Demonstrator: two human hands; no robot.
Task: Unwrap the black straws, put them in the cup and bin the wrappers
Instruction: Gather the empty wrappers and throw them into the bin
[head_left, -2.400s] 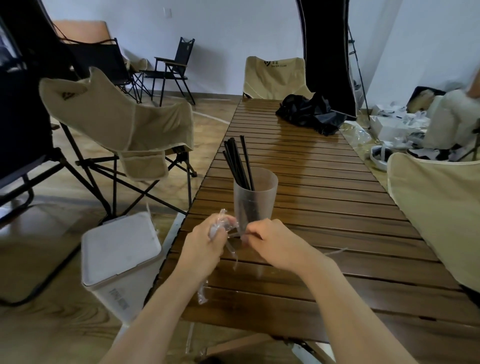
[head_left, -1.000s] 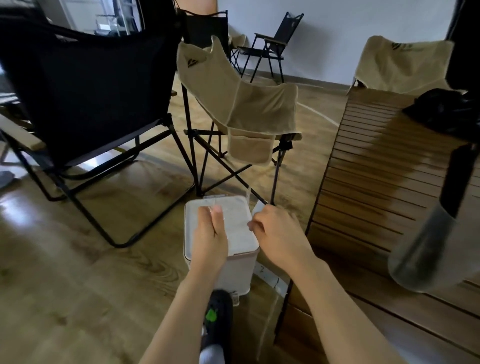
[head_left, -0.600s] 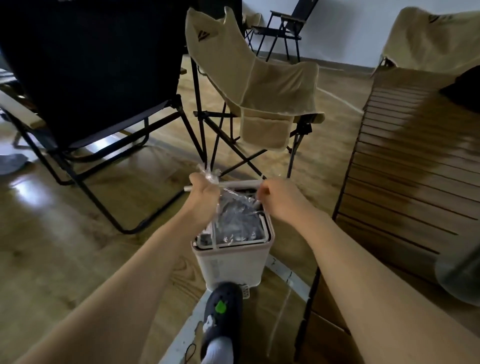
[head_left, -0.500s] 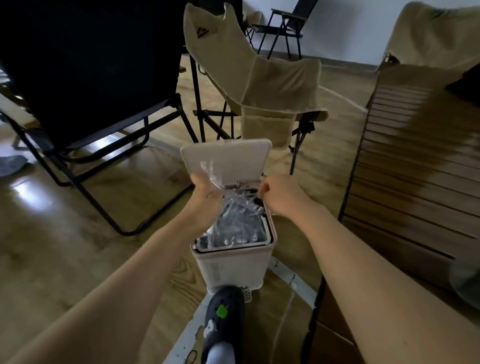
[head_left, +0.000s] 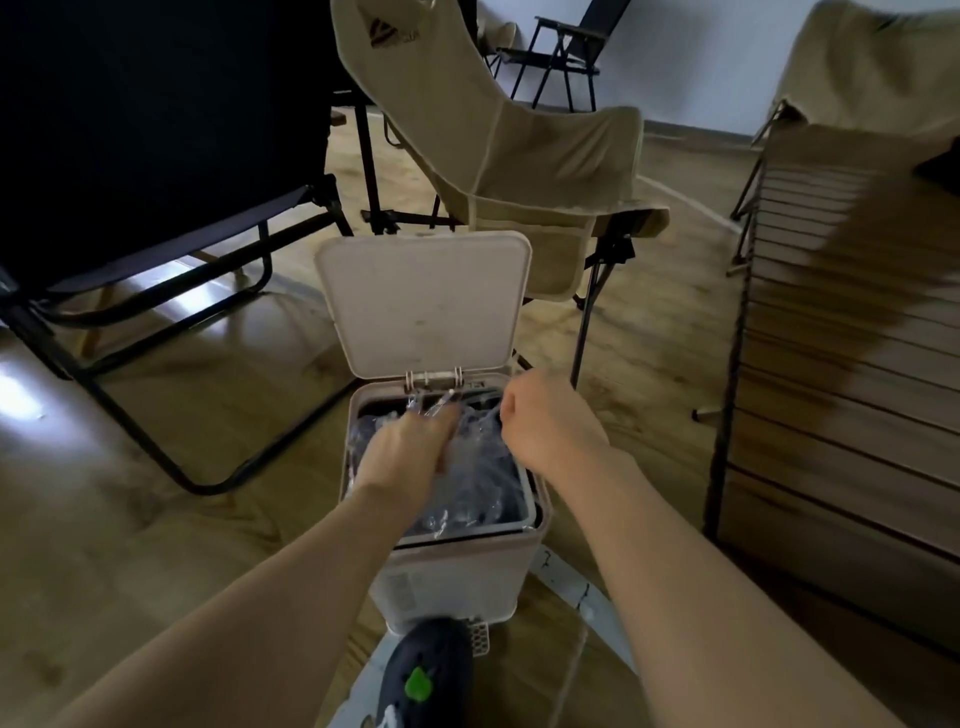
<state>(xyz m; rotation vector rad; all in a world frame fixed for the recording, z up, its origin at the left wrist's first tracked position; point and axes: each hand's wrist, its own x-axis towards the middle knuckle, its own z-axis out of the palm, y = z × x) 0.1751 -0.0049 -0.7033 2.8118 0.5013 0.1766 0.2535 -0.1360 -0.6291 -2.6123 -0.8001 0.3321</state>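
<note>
A white pedal bin (head_left: 457, 571) stands on the floor with its lid (head_left: 423, 301) tipped up and back. It is filled with crumpled clear wrappers (head_left: 478, 483). My left hand (head_left: 410, 447) reaches into the bin, its fingers stretched forward and pressing on the wrappers, with clear film showing at the fingertips. My right hand (head_left: 550, 421) hovers over the bin's right rim with curled fingers, and clear film runs up to its thumb. The cup and the black straws are out of view.
A dark shoe (head_left: 426, 670) with a green spot rests on the bin's pedal. The slatted wooden table (head_left: 857, 364) stands at the right. A beige folding chair (head_left: 519, 156) is behind the bin and a black chair (head_left: 156, 156) at the left.
My view swung from the table down to the bin. The lid came fully up, and my left hand dropped from above the bin into it with the wrapper.
</note>
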